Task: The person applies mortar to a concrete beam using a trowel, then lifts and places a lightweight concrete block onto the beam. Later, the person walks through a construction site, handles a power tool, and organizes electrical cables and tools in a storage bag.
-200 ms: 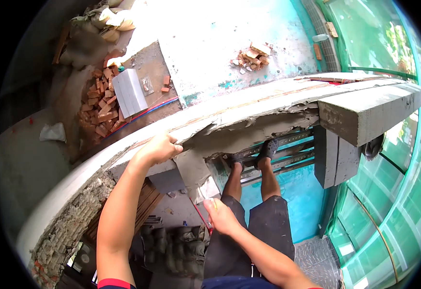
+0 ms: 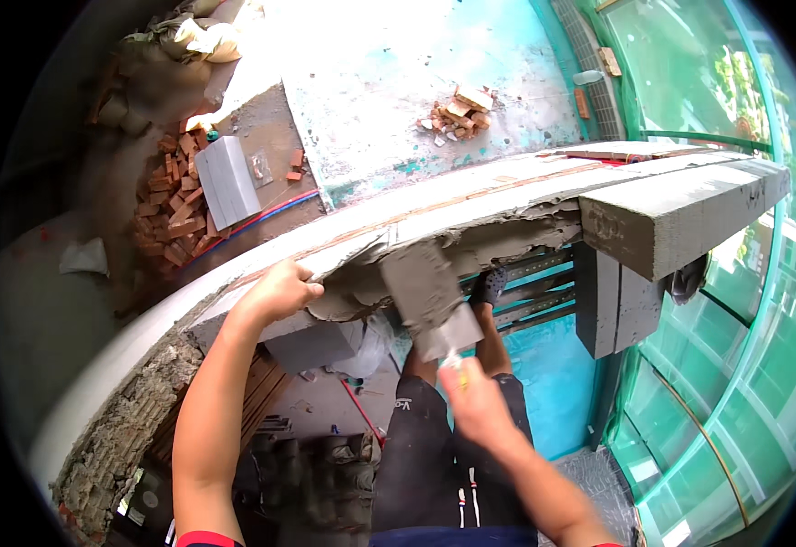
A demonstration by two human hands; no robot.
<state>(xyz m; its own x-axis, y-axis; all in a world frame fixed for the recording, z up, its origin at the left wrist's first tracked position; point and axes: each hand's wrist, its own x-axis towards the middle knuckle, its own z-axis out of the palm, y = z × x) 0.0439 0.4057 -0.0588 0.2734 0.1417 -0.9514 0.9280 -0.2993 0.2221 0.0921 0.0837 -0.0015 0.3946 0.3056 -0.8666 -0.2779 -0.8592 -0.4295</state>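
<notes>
My right hand (image 2: 478,401) is closed around the handle of a trowel (image 2: 460,334), just above my thighs. A thick load of grey mortar (image 2: 421,281) covers its flat blade, whose far end reaches the wall's near edge. Rough wet mortar (image 2: 516,239) coats the ledge along the white-topped wall (image 2: 343,239). Further left, my left hand (image 2: 275,294) rests at the wall's edge with its fingers curled over it; the fingertips are partly hidden. To the right, a large grey block (image 2: 667,219) lies with mortar on its end, above other upright grey blocks (image 2: 618,301).
My feet stand on slatted metal planks (image 2: 539,296) with a drop below. Over the wall are a brick heap (image 2: 174,205), a pale block (image 2: 227,182) and broken bricks (image 2: 457,114). Green netting (image 2: 753,383) closes the right side. Crumbling masonry (image 2: 133,410) edges the left.
My right hand has swung the trowel rightward and up, bringing its mortar-covered blade across the wall's near edge. My left hand stays at the edge. The whole view has shifted slightly.
</notes>
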